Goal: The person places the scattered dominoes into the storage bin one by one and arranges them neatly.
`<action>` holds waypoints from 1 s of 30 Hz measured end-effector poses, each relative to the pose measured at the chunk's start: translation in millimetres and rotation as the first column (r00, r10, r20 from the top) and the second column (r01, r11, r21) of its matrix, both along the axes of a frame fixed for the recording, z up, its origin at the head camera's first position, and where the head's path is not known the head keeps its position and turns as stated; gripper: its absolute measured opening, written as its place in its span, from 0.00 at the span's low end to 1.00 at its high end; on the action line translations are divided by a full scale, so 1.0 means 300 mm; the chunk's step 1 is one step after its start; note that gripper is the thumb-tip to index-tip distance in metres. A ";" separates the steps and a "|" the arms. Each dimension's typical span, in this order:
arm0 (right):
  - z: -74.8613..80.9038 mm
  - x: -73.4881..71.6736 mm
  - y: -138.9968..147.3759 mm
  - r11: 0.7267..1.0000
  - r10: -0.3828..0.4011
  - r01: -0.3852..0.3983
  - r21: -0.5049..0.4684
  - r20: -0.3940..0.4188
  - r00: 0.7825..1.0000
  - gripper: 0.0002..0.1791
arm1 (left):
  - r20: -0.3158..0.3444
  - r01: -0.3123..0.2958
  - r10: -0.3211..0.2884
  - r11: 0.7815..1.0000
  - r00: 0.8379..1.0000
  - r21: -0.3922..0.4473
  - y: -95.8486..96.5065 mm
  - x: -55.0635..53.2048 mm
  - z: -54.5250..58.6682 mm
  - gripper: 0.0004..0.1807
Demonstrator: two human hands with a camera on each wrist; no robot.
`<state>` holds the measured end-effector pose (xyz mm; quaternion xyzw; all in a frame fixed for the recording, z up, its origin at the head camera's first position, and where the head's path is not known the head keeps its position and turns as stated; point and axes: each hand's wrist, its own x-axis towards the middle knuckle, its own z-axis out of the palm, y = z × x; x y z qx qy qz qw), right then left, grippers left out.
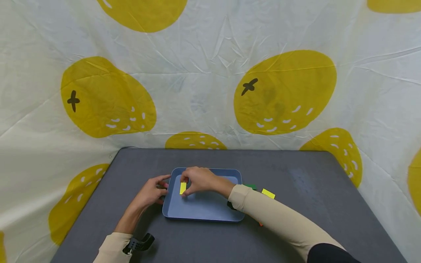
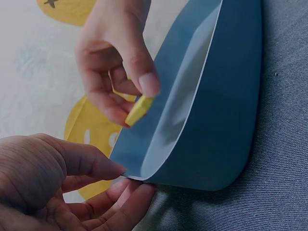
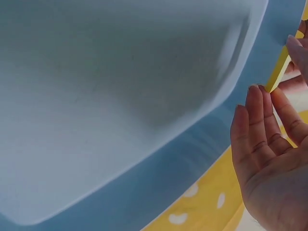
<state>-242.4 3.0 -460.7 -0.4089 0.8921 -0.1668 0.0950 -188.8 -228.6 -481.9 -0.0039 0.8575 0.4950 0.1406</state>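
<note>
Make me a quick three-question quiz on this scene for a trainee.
1. Which hand holds the small yellow rectangular block?
2. True or false: the left hand grips the rim of the blue rectangular tray between its thumb and fingers.
3. In the head view, where does the loose yellow flat piece lie relative to the tray? A) left, B) right, C) inside.

Key:
1. The right hand.
2. True.
3. B.

Yellow block (image 1: 183, 188) is a small, slim bar with flat sides, pinched in the right grip (image 1: 200, 179) over the left end of the tray (image 1: 204, 207). Tray's a shallow blue rectangle, rounded corners, raised walls, sitting on the grey bench (image 1: 197, 241), left grip (image 1: 151, 190) on its rim.
</note>
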 end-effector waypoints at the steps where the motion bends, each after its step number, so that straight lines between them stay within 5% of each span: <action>1: -0.007 -0.001 -0.008 1.000 -0.004 0.004 0.010 -0.005 1.000 0.26 | 0.000 0.001 -0.001 1.000 1.000 0.004 0.000 -0.001 0.000 0.33; 21: -0.072 0.008 -0.071 0.995 -0.041 0.046 0.094 -0.055 0.998 0.29 | -0.001 0.007 -0.007 1.000 1.000 0.021 0.000 -0.005 -0.008 0.33; 30: -0.027 0.015 -0.027 0.999 -0.052 0.052 0.006 -0.012 0.999 0.29 | -0.001 0.007 -0.007 1.000 1.000 0.004 -0.002 -0.003 -0.005 0.33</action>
